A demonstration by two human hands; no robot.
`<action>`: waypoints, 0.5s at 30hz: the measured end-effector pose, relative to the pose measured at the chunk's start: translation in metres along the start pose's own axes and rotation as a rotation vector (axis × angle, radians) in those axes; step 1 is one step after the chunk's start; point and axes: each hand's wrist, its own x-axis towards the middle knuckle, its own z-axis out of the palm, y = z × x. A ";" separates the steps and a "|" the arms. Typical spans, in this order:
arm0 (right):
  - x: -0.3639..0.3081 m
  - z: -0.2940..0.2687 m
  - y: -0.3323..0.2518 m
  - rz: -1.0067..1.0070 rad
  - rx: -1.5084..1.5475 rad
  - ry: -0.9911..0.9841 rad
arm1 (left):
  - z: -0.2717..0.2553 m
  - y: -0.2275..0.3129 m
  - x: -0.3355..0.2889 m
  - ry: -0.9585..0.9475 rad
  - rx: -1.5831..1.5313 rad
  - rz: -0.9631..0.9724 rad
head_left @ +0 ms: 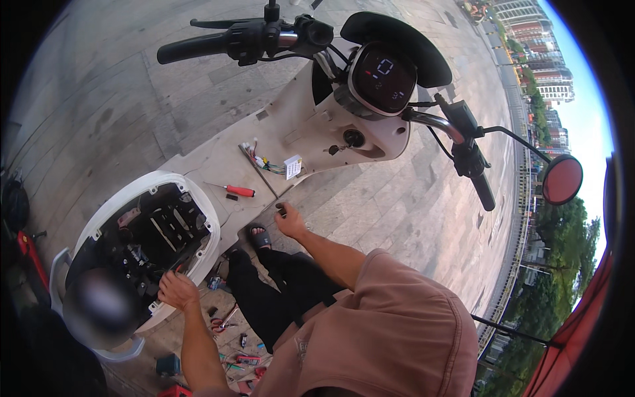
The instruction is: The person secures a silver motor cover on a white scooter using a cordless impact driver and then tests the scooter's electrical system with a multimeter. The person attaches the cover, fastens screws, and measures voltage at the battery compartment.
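A cream electric scooter [297,126] stands before me with its seat compartment [198,192] uncovered, showing dark wiring and parts inside. At the compartment's near rim, my left hand [177,290] is closed, its fingertips by a slim black piece [177,263] that I cannot identify. My right hand [291,221] is closed beside the footboard's edge, around a small dark thing too hidden to name. Just beyond its fingers ends a thin dark strip [259,173] lying across the footboard. A red-handled screwdriver [239,191] and a small black piece [231,197] rest there too.
Coloured wires with connectors [261,161] and a white label [293,167] lie on the footboard. Pliers [221,324] and several tools are scattered on the paving near my feet. A key [334,150] sits in the ignition; the dashboard [383,76] is lit. A blurred round patch covers the compartment's rear.
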 end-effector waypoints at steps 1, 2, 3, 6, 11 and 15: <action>-0.001 -0.002 -0.002 -0.014 0.020 -0.002 | -0.001 0.000 0.000 -0.004 0.000 -0.001; -0.002 -0.005 -0.004 -0.023 0.043 0.002 | -0.001 0.001 0.000 0.001 0.001 -0.005; -0.002 -0.008 -0.005 -0.028 0.059 -0.004 | -0.002 0.001 0.001 0.020 -0.001 0.001; -0.006 -0.019 -0.006 -0.015 0.071 -0.013 | -0.003 0.001 0.001 0.006 0.013 0.009; -0.007 -0.030 -0.006 0.016 -0.005 -0.014 | -0.003 0.002 0.002 0.030 0.000 0.000; -0.007 -0.025 -0.004 -0.023 -0.028 -0.021 | -0.001 0.000 0.002 0.100 -0.063 0.033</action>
